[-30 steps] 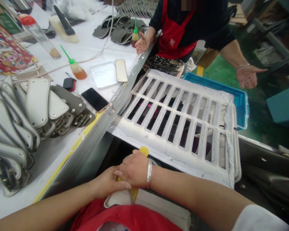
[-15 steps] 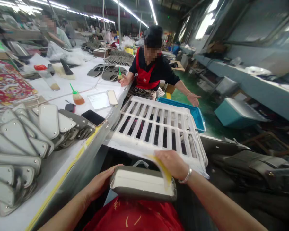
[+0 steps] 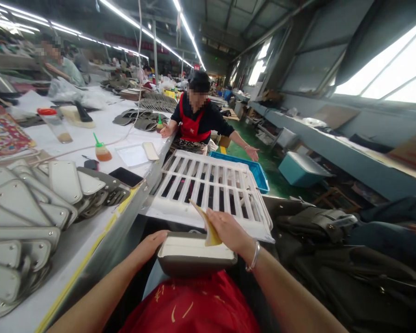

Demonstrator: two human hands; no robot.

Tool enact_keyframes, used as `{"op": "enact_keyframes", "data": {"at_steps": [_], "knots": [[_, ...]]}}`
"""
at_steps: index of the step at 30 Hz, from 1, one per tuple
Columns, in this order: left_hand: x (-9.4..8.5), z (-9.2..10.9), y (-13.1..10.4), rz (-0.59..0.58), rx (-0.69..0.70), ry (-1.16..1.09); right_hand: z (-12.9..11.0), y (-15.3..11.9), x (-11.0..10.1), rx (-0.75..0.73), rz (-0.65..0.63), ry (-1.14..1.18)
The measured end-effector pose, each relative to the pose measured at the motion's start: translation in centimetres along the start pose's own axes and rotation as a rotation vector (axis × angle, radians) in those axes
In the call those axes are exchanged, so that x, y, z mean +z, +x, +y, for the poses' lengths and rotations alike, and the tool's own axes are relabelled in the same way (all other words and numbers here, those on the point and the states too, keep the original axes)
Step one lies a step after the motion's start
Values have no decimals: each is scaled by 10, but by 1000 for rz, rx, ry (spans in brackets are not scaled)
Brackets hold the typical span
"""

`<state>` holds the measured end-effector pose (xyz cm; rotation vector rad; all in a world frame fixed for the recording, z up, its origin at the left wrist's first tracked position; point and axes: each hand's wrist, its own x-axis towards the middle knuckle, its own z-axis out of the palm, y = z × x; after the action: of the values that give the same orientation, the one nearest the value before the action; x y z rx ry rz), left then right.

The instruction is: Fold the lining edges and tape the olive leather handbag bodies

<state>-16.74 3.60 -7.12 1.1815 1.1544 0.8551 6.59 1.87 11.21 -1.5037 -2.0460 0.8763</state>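
Observation:
A dark grey padded piece (image 3: 197, 266) with a cream inner face rests on my lap against the red apron (image 3: 194, 305). My left hand (image 3: 150, 245) grips its left end, the fingertips at the upper left corner. In my right hand (image 3: 225, 229) is a thin yellow sheet (image 3: 211, 231), held upright and tilted, its lower edge at the cream face. A silver bracelet circles my right wrist. Just beyond the piece stands a white slatted rack (image 3: 208, 185).
Grey riveted pieces (image 3: 21, 203) pile on the white table (image 3: 79, 231) at left, near a black phone (image 3: 126, 176) and a glue bottle (image 3: 102, 150). Past the rack, a person (image 3: 194, 115) spreads both arms. A blue tray (image 3: 260, 175) and dark bags (image 3: 333, 273) lie right.
The view has tilted up and turned right. My right hand and the yellow sheet have moved leftward along the cream face. My left hand still grips the piece's left end.

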Motion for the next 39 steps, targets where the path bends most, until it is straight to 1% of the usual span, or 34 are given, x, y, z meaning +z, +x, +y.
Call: {"op": "enact_keyframes", "data": {"at_steps": [2,4,6,7,9,11,14,15,17,19,21,24,26,29,32,36,39], "knots": [[-7,8,4,-9,-1,53,23,-12,17,84,-87,18],[-13,17,2,-52,-29,94,39,-30,27,186,-168,98],[-16,24,-5,-121,-108,117,50,-50,33,253,-193,187],[-15,27,-10,-158,-159,124,54,-59,36,255,-180,216],[-11,28,-20,-227,-272,59,59,-73,42,214,-126,215],[-3,28,-27,-281,-349,-118,59,-81,49,122,-55,108],[6,29,-31,-326,-389,-368,54,-82,58,-21,16,-111],[8,30,-31,-331,-392,-398,51,-81,61,-43,20,-146],[10,31,-31,-324,-402,-438,47,-78,67,-47,-6,-116],[11,32,-32,-295,-398,-484,45,-76,78,-15,-32,12],[11,31,-32,-265,-383,-538,43,-72,94,58,-22,162],[11,26,-33,-231,-360,-608,39,-66,128,234,22,420],[10,22,-34,-230,-343,-651,34,-62,150,349,25,610],[9,18,-37,-249,-301,-725,27,-60,174,500,-66,777],[8,14,-40,-256,-284,-773,23,-56,186,595,-145,870],[7,11,-39,-267,-296,-822,24,-43,191,724,-239,1073],[6,9,-36,-268,-298,-817,25,-34,192,745,-304,1192]]}}
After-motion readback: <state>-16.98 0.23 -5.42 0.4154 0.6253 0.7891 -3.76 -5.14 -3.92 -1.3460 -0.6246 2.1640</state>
